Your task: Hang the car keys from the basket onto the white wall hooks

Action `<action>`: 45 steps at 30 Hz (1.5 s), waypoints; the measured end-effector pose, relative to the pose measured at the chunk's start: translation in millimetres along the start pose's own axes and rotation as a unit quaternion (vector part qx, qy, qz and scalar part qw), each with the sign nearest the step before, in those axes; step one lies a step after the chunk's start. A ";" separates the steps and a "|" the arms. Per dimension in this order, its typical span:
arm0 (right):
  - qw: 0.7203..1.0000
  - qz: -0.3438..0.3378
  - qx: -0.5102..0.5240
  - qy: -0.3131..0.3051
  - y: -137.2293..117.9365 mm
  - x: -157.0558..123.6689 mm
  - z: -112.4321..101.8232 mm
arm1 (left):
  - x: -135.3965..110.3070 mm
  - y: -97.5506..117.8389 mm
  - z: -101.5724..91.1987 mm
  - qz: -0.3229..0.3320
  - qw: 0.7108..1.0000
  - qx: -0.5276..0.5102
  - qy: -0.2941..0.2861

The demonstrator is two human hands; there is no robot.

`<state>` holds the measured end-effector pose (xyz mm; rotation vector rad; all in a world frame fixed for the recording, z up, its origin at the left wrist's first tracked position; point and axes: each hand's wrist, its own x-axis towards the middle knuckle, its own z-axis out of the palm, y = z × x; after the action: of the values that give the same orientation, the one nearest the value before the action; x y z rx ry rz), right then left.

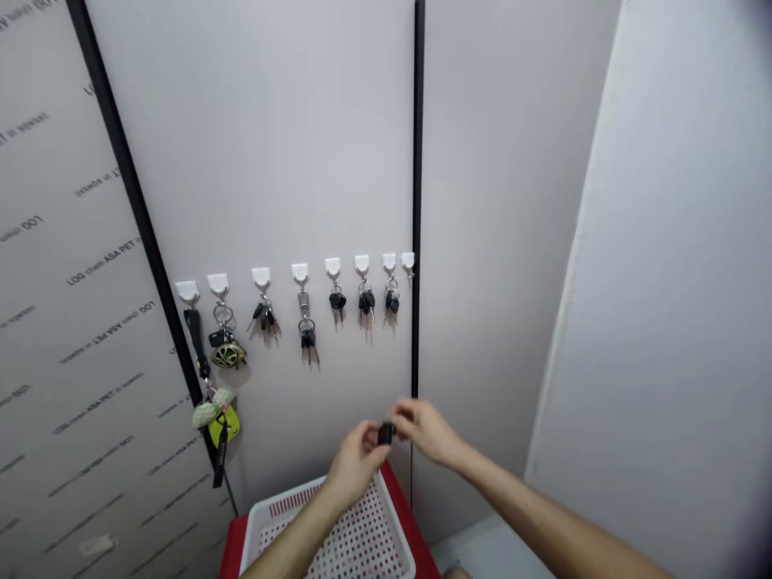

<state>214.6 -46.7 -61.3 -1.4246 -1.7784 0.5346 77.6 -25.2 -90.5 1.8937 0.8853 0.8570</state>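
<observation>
The fob (386,434) is showing matt blk plastic, and the hooks (261,277) are looking smooth, white, plastic. The keys (309,338) are showing dull metal blades w/ blk plastic heads, the wall (289,161) is looking smooth & matt, and the basket (283,503) is showing white plastic, slightly glossy.

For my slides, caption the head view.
Left hand and right hand hold a black key fob over a white basket, below hanging keys.
</observation>
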 end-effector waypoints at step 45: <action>0.922 -0.256 0.283 0.062 -169.0 48.0 27.1 | -36.7 119.8 -137.6 0.174 0.945 -0.169 0.221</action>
<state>85.3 -45.1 60.8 -0.5533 -1.6249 0.5932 -25.1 -46.1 63.2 1.5976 0.6079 1.5872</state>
